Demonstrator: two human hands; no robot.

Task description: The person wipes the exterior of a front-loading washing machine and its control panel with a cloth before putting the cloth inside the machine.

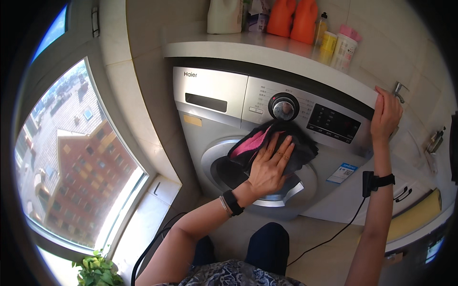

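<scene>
My left hand (268, 171) presses a dark cloth (303, 143) against the front of a silver washing machine (194, 136). The fingers lie stretched over the fabric, and a fold shows its pink underside. The cloth sits just below the control dial (284, 107) and covers the upper part of the round door (224, 167). At the far right my right hand (386, 114) is closed round the corner of the white countertop (276, 56) above the machine. Part of its grip is hidden.
Orange jugs (304, 21), a white jug (224, 16) and other containers stand on the countertop. A window (81, 167) fills the left side, with a leafy plant (98, 270) below it. A black cable (329, 240) hangs from my right wrist. A tap (400, 90) is at the right.
</scene>
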